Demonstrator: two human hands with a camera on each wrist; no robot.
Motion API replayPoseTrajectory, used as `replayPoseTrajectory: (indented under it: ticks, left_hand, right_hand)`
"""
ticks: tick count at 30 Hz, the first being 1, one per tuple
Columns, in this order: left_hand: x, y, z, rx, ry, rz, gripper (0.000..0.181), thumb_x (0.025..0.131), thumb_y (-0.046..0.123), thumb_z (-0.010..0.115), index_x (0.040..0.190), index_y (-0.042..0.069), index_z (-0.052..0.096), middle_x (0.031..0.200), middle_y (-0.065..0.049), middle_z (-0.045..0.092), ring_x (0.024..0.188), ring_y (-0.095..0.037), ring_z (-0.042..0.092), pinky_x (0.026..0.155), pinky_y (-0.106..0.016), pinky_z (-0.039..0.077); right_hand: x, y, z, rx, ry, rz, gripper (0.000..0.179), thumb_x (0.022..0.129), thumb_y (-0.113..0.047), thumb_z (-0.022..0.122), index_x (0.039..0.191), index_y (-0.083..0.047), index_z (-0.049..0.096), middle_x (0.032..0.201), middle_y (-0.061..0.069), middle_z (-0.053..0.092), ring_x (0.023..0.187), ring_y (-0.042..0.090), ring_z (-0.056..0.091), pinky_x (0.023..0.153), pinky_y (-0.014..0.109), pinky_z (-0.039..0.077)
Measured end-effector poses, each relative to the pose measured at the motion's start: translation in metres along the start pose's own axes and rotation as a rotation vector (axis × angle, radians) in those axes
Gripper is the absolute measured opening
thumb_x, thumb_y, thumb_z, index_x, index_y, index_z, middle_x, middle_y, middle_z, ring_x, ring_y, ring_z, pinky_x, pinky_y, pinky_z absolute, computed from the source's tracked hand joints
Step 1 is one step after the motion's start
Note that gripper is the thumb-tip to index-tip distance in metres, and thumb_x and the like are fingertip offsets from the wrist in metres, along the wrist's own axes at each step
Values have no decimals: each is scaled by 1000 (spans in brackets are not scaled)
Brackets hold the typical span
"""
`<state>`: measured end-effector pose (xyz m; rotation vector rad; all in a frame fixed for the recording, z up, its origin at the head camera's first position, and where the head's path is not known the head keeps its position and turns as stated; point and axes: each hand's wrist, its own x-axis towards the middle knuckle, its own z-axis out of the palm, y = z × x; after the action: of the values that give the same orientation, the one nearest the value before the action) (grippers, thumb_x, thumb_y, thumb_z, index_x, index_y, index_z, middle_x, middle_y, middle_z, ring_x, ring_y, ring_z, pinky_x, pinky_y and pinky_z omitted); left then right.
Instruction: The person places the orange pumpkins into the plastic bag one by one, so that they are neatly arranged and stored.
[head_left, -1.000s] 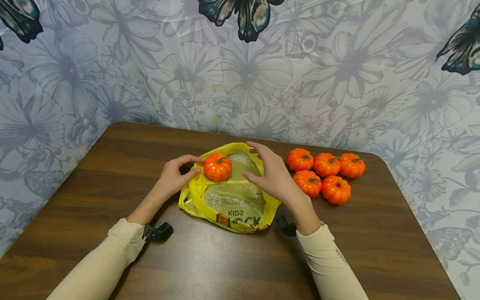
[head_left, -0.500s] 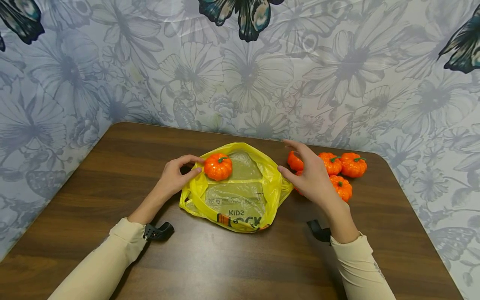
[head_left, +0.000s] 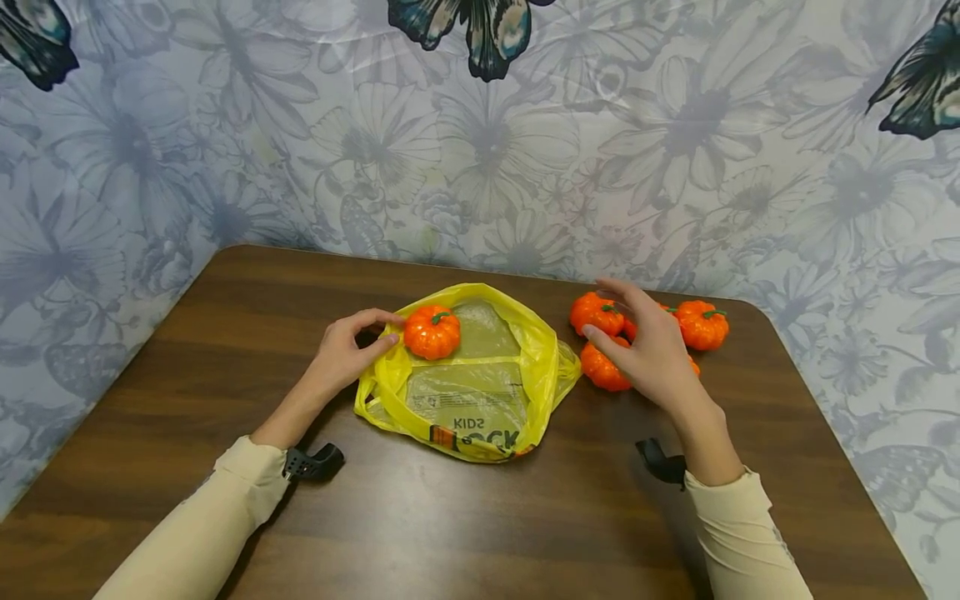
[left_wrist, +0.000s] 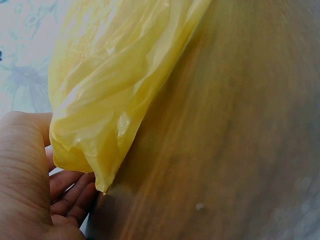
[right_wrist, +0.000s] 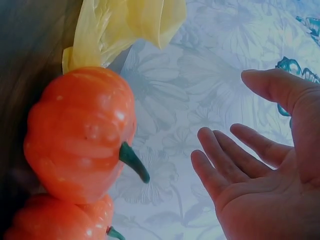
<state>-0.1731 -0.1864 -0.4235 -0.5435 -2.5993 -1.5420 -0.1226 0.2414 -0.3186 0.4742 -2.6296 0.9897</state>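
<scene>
A yellow plastic bag (head_left: pixel 465 450) lies on the table with its mouth spread upward, and a small orange toy pumpkin (head_left: pixel 432 333) sits in its left part. My left hand (head_left: pixel 347 350) pinches the bag's left rim beside that pumpkin; in the left wrist view the bag's yellow side (left_wrist: pixel 110 95) hides some fingertips. Over the group on the right, my right hand (head_left: pixel 652 350) hovers with spread fingers and holds nothing. Nearest to it are a back pumpkin (head_left: pixel 596 313) and a front pumpkin (head_left: pixel 606 367). The right wrist view shows a green-stemmed pumpkin (right_wrist: pixel 82 137) apart from the palm.
Another pumpkin (head_left: pixel 702 325) stands at the group's right end, and others are partly covered by the right hand. The brown wooden table (head_left: pixel 480 533) meets a flower-patterned wall (head_left: pixel 495 192) along its back edge.
My right hand has left the bag's right rim and moved right, over the pumpkins. The bag's right side has spread outward. My left hand has stayed at the left rim.
</scene>
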Motion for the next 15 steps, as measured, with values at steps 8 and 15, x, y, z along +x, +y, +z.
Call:
replayPoseTrajectory:
  ticks: [8, 15]
  left_hand:
    - [2, 3, 1, 22, -12, -2, 26, 100, 17, 74, 126, 16, 76, 125, -6, 75, 100, -22, 62, 86, -37, 47]
    - [-1, 3, -5, 14, -10, -10, 26, 100, 18, 74, 126, 16, 76, 125, -6, 75, 100, -22, 62, 86, -38, 47]
  right_hand:
    - [-13, 9, -21, -24, 17, 45, 63, 94, -16, 81, 151, -13, 55, 144, 11, 65, 135, 35, 59, 113, 51, 45]
    - [-26, 26, -44, -53, -3, 109, 64, 92, -24, 84, 150, -19, 57, 145, 8, 65, 132, 31, 61, 100, 1, 38]
